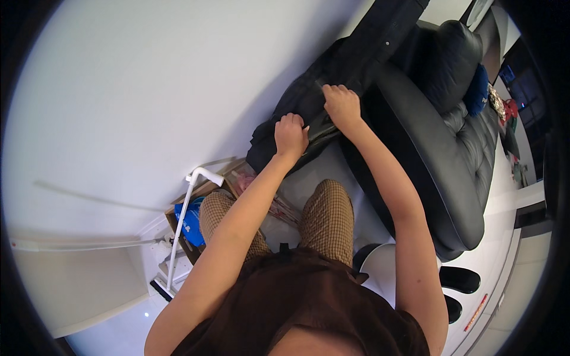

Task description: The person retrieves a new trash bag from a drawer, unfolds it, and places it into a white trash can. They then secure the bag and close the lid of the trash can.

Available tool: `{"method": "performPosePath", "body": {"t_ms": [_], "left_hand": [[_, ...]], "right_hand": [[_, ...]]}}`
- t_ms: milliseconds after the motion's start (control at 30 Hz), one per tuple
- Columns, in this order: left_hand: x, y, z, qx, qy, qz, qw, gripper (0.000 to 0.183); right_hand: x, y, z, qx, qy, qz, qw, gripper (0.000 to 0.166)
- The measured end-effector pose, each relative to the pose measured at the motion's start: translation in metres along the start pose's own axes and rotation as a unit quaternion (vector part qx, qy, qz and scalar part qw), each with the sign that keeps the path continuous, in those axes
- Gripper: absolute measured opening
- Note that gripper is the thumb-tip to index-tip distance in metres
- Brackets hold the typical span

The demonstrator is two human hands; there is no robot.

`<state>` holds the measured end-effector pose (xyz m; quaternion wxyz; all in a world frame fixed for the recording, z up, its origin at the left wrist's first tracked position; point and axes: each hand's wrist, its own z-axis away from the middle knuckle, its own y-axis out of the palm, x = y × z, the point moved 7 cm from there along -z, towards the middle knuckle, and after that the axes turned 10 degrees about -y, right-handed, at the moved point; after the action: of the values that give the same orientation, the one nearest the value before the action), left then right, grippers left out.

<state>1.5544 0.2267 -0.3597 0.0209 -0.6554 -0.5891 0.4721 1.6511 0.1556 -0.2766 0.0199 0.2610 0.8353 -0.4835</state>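
A large black fabric item, which looks like a garment or cover with a small round snap on it, stretches from in front of my knees up along the black leather sofa. My left hand is closed on its lower part, fingers curled into the cloth. Farther up and to the right, my right hand grips the same black fabric near a seam or edge. Folds hide the fingertips of both hands. What lies beneath the fabric cannot be seen.
A white wall rises at the left. Beside my left knee stand a cardboard box with a blue bag and a white-handled squeegee or broom. A white round bin or stool is by my right side, near black slippers.
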Motion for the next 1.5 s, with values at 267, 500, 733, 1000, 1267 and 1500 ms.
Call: {"method": "performPosePath", "body": {"t_ms": [267,500,733,1000,1267,1500], "left_hand": [[-0.005,0.002,0.002,-0.003,0.009,-0.016,1.0,0.021],[0.014,-0.02,0.034,0.016,-0.055,0.01,0.998,0.022],[0.037,-0.053,0.05,-0.084,-0.066,-0.018,0.994,0.067],[0.079,-0.029,0.039,0.086,-0.14,0.128,0.978,0.112],[0.09,-0.018,0.038,0.062,-0.16,0.155,0.973,0.101],[0.092,-0.007,0.029,0.091,-0.188,0.118,0.971,0.115]], "right_hand": [[-0.028,-0.01,0.003,-0.072,-0.013,-0.091,0.993,0.024],[-0.128,-0.022,0.013,-0.294,0.314,-0.519,0.739,0.097],[-0.099,0.007,0.006,-0.253,0.358,-0.639,0.632,0.06],[-0.079,-0.031,0.018,-0.342,0.359,-0.466,0.733,0.056],[-0.089,-0.013,-0.012,-0.324,0.355,-0.426,0.766,0.059],[-0.094,-0.008,-0.023,-0.33,0.335,-0.447,0.761,0.06]]}}
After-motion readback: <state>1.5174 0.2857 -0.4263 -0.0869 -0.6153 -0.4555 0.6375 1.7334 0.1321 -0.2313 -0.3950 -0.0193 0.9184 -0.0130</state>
